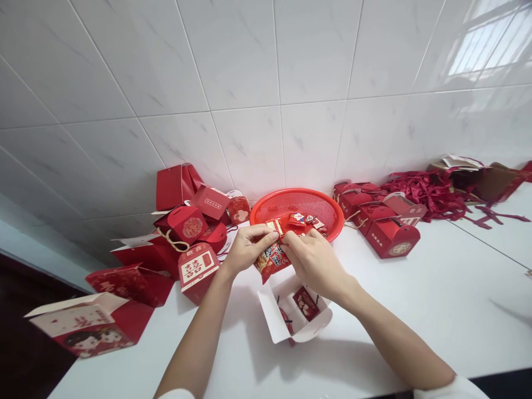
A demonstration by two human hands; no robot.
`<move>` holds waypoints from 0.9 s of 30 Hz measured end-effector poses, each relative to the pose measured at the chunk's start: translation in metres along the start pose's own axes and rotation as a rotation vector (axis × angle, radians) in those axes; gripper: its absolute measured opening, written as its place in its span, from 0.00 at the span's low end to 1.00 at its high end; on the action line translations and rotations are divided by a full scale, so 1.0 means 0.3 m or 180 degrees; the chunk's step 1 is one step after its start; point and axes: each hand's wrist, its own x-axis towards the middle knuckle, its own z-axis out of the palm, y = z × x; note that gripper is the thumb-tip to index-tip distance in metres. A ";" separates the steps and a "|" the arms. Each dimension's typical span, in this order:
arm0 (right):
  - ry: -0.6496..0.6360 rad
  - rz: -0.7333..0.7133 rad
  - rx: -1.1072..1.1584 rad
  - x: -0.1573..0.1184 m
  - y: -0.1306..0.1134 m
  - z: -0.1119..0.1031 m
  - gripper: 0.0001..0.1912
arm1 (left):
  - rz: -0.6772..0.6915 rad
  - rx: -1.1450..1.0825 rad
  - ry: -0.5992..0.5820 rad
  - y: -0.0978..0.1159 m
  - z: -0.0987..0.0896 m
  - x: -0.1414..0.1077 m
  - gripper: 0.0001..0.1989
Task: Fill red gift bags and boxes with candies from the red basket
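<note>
Head view: two hands (277,248) pinch one red snack packet (272,261) above one open box (294,315).

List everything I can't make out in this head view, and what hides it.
- Top of the red snack packet: behind the left hand and right hand.
- Floor of the red mesh basket: under wrapped snacks.
- Small print on the upright double-happiness box: too small.
- Far-right red item: cut by the edge.

2 bare hands (279,247) pinching 1 red packet (272,260) above an open box (297,310)
</note>
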 end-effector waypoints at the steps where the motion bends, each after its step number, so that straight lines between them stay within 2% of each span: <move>1: 0.0003 0.0026 -0.0020 -0.001 -0.001 0.000 0.09 | -0.0032 0.0054 -0.0025 -0.003 0.000 0.000 0.23; 6: -0.0291 0.0125 -0.0088 -0.001 -0.017 -0.003 0.08 | -0.0053 0.0411 -0.0152 -0.021 -0.004 -0.004 0.29; 11: -0.0516 0.0156 -0.0187 -0.003 -0.028 -0.013 0.07 | -0.0044 0.0626 -0.0227 -0.025 -0.004 -0.010 0.29; 15: -0.0239 0.0357 -0.0033 -0.015 -0.023 -0.021 0.06 | -0.0164 0.0392 -0.0350 -0.020 -0.014 -0.009 0.28; 20: 0.0202 0.0192 -0.0334 -0.022 -0.017 -0.030 0.09 | -0.0439 0.0320 -0.1040 -0.016 -0.051 -0.012 0.19; 23: 0.0189 -0.0069 -0.0563 -0.019 -0.020 -0.036 0.10 | -0.0544 0.0404 -0.1430 -0.015 -0.067 -0.019 0.16; 27: 0.0104 -0.0292 -0.0616 -0.015 -0.022 -0.043 0.11 | -0.0652 0.0454 -0.1430 -0.011 -0.076 -0.026 0.15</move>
